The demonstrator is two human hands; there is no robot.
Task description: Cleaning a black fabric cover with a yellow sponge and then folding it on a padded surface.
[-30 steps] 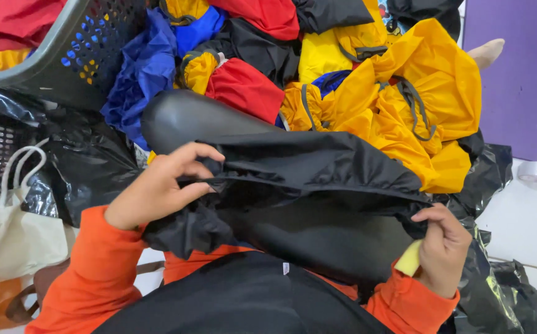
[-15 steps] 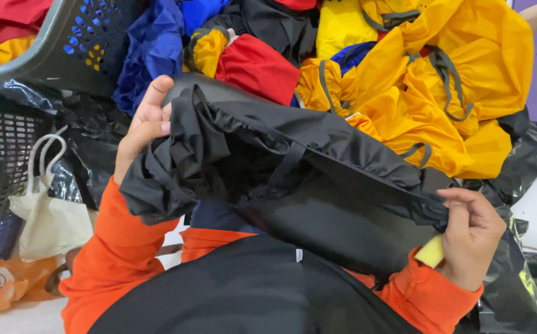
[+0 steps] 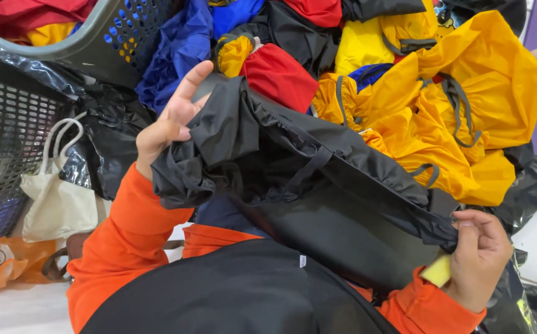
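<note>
Crinkled, matte black nylon bag (image 3: pixel 318 185), stretched taut: left hand (image 3: pixel 168 124) bunching one end, fingers splayed; right hand (image 3: pixel 478 260) pinching other corner.

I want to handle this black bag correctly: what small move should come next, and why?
Probably draw the left hand outward to stretch the black bag flat: its left end is bunched there, while the right hand pinches the other corner.
</note>
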